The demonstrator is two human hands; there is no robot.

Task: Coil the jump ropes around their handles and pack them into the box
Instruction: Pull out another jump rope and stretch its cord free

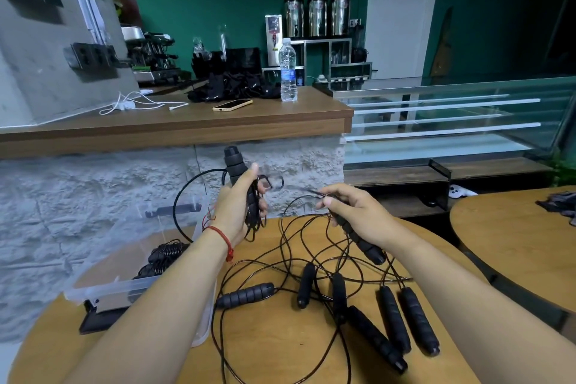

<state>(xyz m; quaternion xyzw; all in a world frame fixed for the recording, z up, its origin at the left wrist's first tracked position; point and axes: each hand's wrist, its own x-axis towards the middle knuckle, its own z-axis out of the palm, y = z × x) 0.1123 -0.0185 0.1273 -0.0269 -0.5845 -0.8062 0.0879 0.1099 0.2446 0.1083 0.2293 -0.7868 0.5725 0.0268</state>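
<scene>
1. Head view is showing the left hand [240,209] gripping one handle [233,162] upright above the table [274,352], with a few loops of cord [174,207] bunched against it. The right hand [355,212] is curling round a second handle [366,246] and pinching the cord at its thumb.
2. Winding well is probably calling for both handles side by side, with steady tension feeding each turn snugly beside the one before (slack turns would be springing off).
3. Loose ropes [419,321] are lying tangled on the table, so this cord is likely needing to be freed before any pull.
4. Handles are looking like ribbed black foam cylinders with hard caps; the cord is looking thin, glossy and springy.
5. At the table's left, the box [99,291], clear plastic with a dark latch, is already holding coiled bundles [166,254].
</scene>
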